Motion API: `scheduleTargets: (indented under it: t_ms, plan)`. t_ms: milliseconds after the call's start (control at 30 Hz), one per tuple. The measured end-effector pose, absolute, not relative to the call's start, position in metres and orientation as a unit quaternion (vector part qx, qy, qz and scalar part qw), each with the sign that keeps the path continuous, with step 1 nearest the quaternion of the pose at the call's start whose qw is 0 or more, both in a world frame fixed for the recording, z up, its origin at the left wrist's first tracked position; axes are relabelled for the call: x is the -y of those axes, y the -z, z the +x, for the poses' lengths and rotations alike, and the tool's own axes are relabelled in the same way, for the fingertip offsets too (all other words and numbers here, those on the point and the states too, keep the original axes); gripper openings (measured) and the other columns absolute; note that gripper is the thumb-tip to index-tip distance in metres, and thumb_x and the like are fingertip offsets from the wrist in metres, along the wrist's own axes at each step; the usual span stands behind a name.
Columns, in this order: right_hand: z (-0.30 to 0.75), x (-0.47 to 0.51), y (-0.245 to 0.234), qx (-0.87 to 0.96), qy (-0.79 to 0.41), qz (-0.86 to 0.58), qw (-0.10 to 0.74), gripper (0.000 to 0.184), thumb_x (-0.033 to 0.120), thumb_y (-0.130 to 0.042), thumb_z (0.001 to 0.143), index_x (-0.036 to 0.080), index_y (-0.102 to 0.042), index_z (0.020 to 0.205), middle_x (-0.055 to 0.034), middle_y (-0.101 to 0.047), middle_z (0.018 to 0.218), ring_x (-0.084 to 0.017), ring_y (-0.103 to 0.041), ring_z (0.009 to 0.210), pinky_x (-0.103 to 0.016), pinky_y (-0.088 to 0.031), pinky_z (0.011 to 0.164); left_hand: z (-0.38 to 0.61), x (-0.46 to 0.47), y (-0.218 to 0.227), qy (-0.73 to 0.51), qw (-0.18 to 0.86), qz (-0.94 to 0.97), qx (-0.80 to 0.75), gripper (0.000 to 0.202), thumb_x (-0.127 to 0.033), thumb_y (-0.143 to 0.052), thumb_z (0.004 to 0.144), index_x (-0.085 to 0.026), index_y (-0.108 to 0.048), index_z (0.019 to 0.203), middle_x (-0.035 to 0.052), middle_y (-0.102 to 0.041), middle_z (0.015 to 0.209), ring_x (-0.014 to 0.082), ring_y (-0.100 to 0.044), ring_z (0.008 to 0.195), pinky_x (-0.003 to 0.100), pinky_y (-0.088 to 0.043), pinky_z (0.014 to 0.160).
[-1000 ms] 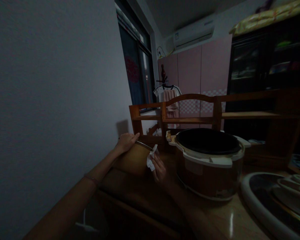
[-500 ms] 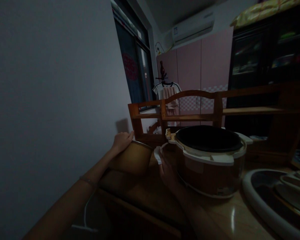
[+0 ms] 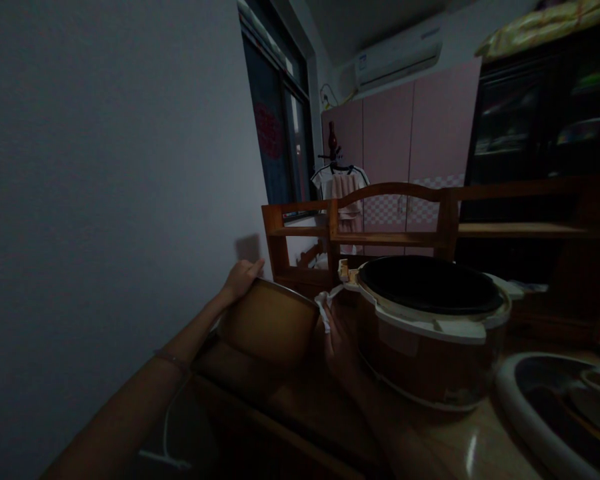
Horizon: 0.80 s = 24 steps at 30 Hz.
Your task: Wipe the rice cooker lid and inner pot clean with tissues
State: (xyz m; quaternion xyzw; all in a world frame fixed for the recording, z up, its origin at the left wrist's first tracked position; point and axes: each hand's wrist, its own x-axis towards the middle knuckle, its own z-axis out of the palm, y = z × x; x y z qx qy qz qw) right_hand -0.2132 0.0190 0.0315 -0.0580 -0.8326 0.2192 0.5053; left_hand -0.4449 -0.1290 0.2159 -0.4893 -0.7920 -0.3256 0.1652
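Observation:
My left hand point(image 3: 241, 279) grips the upper left rim of a golden-brown metal pot point(image 3: 270, 327), which is tilted over the wooden surface by the wall. Close to the right end of the pot's rim, my right hand point(image 3: 341, 353) is closed on a crumpled white tissue point(image 3: 325, 311). Whether the tissue touches the rim, I cannot tell. Just right of that hand stands an electric cooker point(image 3: 425, 367) with a cream rim, its lid off and its opening dark. The pot's inside is hidden from me.
A round lid point(image 3: 513, 387) with a pale edge lies at the lower right. Behind the cooker runs a wooden shelf rack point(image 3: 395, 236). The wall point(image 3: 130, 200) rises close on the left. A white cord point(image 3: 166, 427) hangs below the table edge. The room is dim.
The pot has tipped further, showing more of its outer side, with my left hand still on its rim. The tissue in my right hand is nearer the rim. The view has shifted slightly.

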Motion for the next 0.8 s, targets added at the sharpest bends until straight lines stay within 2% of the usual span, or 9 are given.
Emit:
scheduleTargets:
  t_ms: [133, 367, 567, 667, 800]
  plan:
    - [-0.209, -0.013, -0.037, 0.83, -0.221, -0.054, 0.509, 0.059, 0.018, -0.026, 0.098, 0.026, -0.017, 0.155, 0.0005, -0.016, 0.162, -0.024, -0.012, 0.149, -0.053, -0.018, 0.121, -0.448, 0.122, -0.215, 0.335, 0.149, -0.499, 0.785, 0.058, -0.054, -0.03, 0.092, -0.022, -0.034, 0.044, -0.0035, -0.032, 0.044, 0.0119, -0.034, 0.046, 0.027, -0.027, 0.053]
    - [-0.201, 0.0, -0.048, 0.845, -0.21, 0.016, 0.491, 0.061, 0.019, -0.029, 0.097, 0.025, -0.016, 0.156, -0.0003, -0.009, 0.163, -0.026, -0.01, 0.149, -0.051, -0.021, 0.12, -0.445, 0.114, -0.219, 0.305, 0.136, -0.519, 0.787, 0.058, -0.054, -0.031, 0.091, -0.022, -0.038, 0.043, -0.0025, -0.035, 0.044, 0.0123, -0.037, 0.048, 0.027, -0.028, 0.054]
    - [-0.204, -0.001, -0.045, 0.843, -0.201, 0.019, 0.499, 0.061, 0.019, -0.03, 0.096, 0.024, -0.017, 0.156, -0.002, -0.012, 0.163, -0.027, -0.011, 0.149, -0.052, -0.022, 0.119, -0.442, 0.112, -0.232, 0.254, 0.1, -0.55, 0.789, 0.056, -0.058, -0.035, 0.088, -0.021, -0.042, 0.046, -0.0025, -0.039, 0.046, 0.0125, -0.039, 0.05, 0.027, -0.03, 0.055]
    - [-0.205, -0.001, -0.044, 0.838, -0.196, 0.033, 0.508, 0.06, 0.019, -0.03, 0.096, 0.023, -0.018, 0.155, -0.003, -0.013, 0.163, -0.028, -0.011, 0.149, -0.054, -0.024, 0.118, -0.439, 0.112, -0.244, 0.214, 0.068, -0.58, 0.783, 0.049, -0.053, -0.037, 0.087, -0.019, -0.056, 0.057, -0.0007, -0.053, 0.056, 0.0145, -0.048, 0.057, 0.026, -0.037, 0.058]
    - [-0.205, 0.003, -0.045, 0.833, -0.199, 0.047, 0.513, 0.06, 0.019, -0.03, 0.096, 0.023, -0.02, 0.155, -0.0027, -0.011, 0.163, -0.029, -0.012, 0.149, -0.054, -0.026, 0.118, -0.427, 0.109, -0.249, 0.176, 0.052, -0.605, 0.774, 0.035, -0.035, -0.039, 0.085, -0.019, -0.069, 0.086, 0.0012, -0.067, 0.079, 0.0175, -0.058, 0.076, 0.026, -0.044, 0.072]
